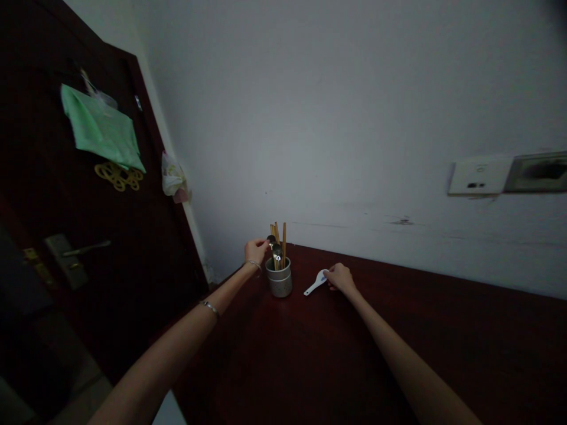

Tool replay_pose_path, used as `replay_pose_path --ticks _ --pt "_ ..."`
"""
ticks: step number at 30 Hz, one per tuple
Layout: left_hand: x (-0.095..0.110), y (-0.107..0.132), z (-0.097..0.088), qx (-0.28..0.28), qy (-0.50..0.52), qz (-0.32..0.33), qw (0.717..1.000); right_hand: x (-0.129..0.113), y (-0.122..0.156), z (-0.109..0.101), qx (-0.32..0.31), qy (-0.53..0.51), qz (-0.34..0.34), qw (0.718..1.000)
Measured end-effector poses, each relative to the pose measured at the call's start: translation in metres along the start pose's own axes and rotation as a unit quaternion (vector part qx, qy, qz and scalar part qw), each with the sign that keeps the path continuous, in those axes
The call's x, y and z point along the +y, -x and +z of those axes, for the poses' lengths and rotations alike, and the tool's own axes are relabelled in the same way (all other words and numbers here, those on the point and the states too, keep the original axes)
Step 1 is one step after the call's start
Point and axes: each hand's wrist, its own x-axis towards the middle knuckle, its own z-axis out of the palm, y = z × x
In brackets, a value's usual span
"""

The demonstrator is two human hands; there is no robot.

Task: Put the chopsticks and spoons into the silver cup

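A grey cylindrical holder (280,284) stands on the dark red table with several wooden chopsticks (284,239) and two metal spoons upright in it, bowls at the top. My left hand (256,251) pinches the bowl of the left metal spoon (271,239) above the rim. Just right of it is the other metal spoon (277,252). To the right of the holder, my right hand (340,277) has its fingers closed on the bowl end of a white soup spoon (315,285) with a blue mark. Its handle points left and toward me, low over or on the table; I cannot tell which.
The dark red table (283,354) meets a pale wall (332,130) behind the holder. A dark door (146,277) is on the left, with a green cloth (104,127) hung on it. A socket plate (478,177) sits on the wall at right.
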Motion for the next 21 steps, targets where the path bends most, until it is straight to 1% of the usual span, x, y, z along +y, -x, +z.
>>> replay_pose_path --ticks 4,9,12,16,21 --pt "0.007 -0.004 -0.004 0.014 -0.005 0.010 1.000 -0.001 0.003 -0.001 0.000 -0.006 -0.001 1.000" --pt "0.021 -0.011 -0.010 0.035 0.036 0.010 0.999 -0.001 0.003 -0.001 -0.003 -0.018 0.001 1.000" --pt "0.030 -0.017 -0.015 0.047 0.047 0.028 0.997 0.001 0.000 0.000 -0.006 -0.022 0.005 1.000" --pt "0.042 -0.025 -0.024 0.084 0.063 0.057 0.993 0.004 -0.003 0.002 -0.009 -0.026 0.007 1.000" --pt "0.061 -0.039 -0.041 0.127 0.135 0.025 0.982 0.007 -0.004 0.004 -0.007 -0.036 0.003 0.999"
